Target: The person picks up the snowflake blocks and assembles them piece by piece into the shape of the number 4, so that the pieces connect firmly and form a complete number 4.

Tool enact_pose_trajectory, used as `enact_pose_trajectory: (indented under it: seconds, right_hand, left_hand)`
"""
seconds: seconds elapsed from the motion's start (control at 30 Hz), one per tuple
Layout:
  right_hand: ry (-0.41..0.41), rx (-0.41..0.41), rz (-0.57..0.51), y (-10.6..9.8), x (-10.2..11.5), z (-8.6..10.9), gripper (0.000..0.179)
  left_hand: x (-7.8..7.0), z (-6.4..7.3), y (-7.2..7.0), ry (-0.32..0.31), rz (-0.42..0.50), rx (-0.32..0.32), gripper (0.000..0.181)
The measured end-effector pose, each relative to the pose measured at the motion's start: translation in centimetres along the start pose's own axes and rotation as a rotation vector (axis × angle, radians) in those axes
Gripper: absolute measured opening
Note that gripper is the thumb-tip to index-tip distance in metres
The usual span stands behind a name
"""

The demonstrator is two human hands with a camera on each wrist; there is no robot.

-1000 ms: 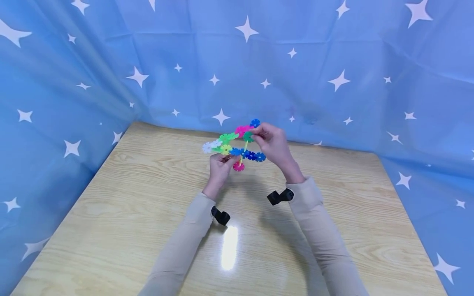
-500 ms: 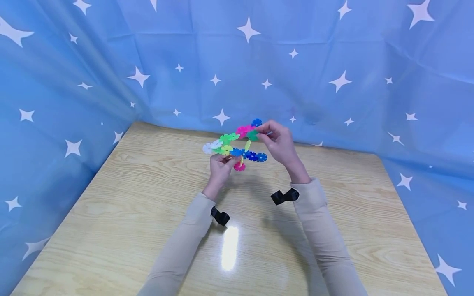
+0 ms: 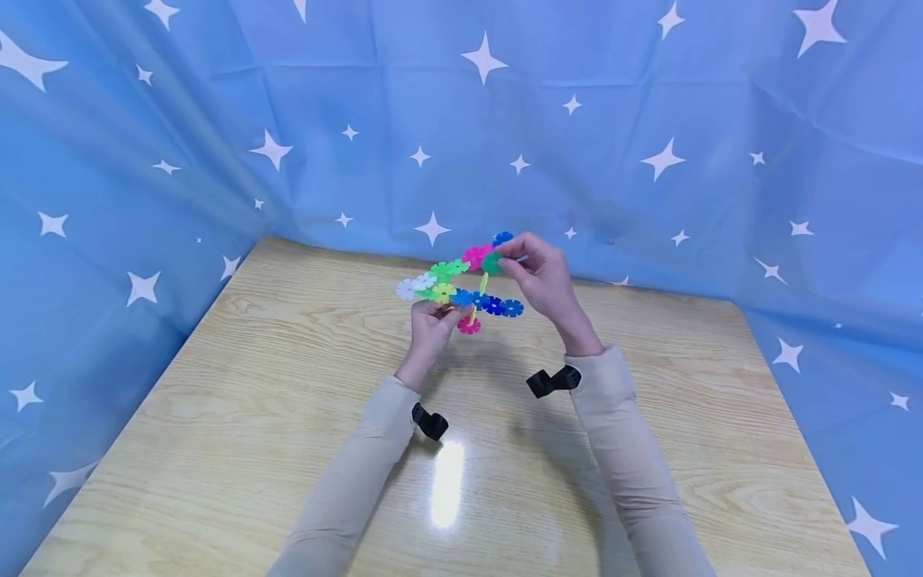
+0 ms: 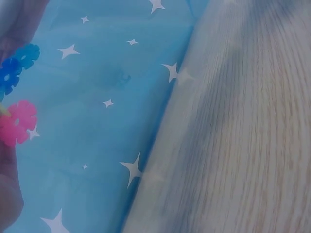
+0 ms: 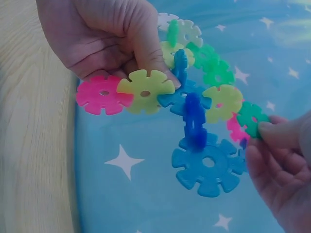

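Note:
My left hand (image 3: 430,328) pinches a chain of interlocking snowflake discs near its middle, above the table. The chain has white, light green, yellow, blue and pink discs; in the right wrist view a pink disc (image 5: 104,94) and a yellow disc (image 5: 146,92) stick out on one side, and a large blue disc (image 5: 209,165) hangs in front. My right hand (image 3: 542,276) pinches a dark green disc (image 5: 252,119) between thumb and fingers. Its edge lies close beside the chain's other yellow disc (image 5: 222,103). In the left wrist view only part of the left hand and a pink disc (image 4: 18,122) show.
A light wooden table (image 3: 288,449) spreads below both hands, with a bright light reflection on it. Behind and to the sides hangs a blue curtain (image 3: 404,104) with white stars. Black wrist cameras sit on both sleeves.
My right hand has shifted a little to the right with the green disc, which overlapped the upright yellow disc's tip before. The left hand has stayed nearly in place.

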State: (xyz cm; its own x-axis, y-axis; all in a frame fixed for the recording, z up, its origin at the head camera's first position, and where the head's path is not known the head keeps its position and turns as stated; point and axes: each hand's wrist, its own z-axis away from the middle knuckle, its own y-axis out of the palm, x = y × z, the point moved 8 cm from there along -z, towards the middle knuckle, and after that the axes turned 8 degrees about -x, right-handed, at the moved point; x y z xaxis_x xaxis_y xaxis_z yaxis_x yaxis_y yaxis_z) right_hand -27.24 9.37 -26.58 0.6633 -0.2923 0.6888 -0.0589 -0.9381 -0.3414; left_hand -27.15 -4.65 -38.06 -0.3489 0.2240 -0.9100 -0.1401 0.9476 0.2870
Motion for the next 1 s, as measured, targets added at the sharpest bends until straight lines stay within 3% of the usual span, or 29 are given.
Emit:
enact_pose_trajectory:
  seconds: [0.43,0.77,1.0]
  right_hand:
    - [-0.006,0.021,-0.029,0.4,-0.4,0.1,0.008]
    - [-0.028,0.015,0.006,0.8,0.3,0.2,0.006]
    - [-0.037,0.031,-0.014,1.2,-1.8,0.5,0.008]
  left_hand:
    - [0.0,-0.1,-0.1,-0.017,-0.005,-0.005,0.018]
    - [-0.5,0.2,-0.2,0.048,-0.050,-0.049,0.016]
    - [0.0,0.5,-0.3,0.018,-0.045,-0.083,0.024]
